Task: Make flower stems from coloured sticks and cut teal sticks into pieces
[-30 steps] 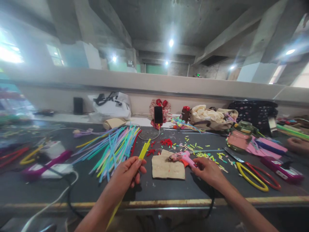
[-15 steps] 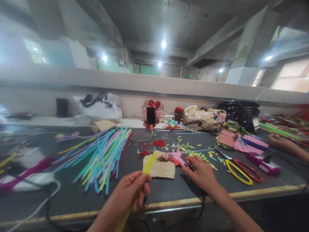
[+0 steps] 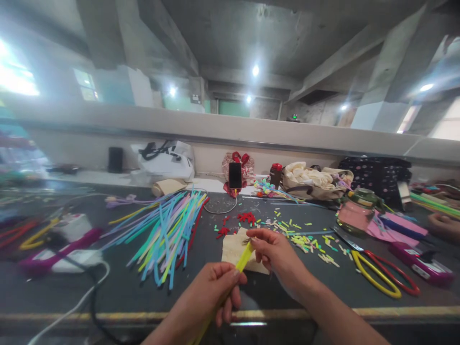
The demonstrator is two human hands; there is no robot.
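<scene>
A flat yellow strip (image 3: 245,256) is pinched in my left hand (image 3: 219,290), its lower end running down below the hand. The fingers of my right hand (image 3: 275,254) are closed on the strip's upper end. Behind both hands lies a beige cloth pad (image 3: 232,247) on the dark table. The pink glue gun is mostly hidden behind my right hand. To the left is a bundle of long pastel strips (image 3: 168,235). Small cut pieces (image 3: 302,239) in yellow and green lie beyond my right hand, near red pieces (image 3: 246,218).
Scissors (image 3: 375,273) with yellow and red handles lie at the right, beside a purple device (image 3: 420,261) and a jar (image 3: 355,211). A phone (image 3: 235,175) stands at the back. Another person's hand (image 3: 443,227) is at the far right. Cables (image 3: 93,287) cross the left.
My right hand has left the pink glue gun and moved left to the tip of the yellow strip. The view has turned a little left, so things appear farther right.
</scene>
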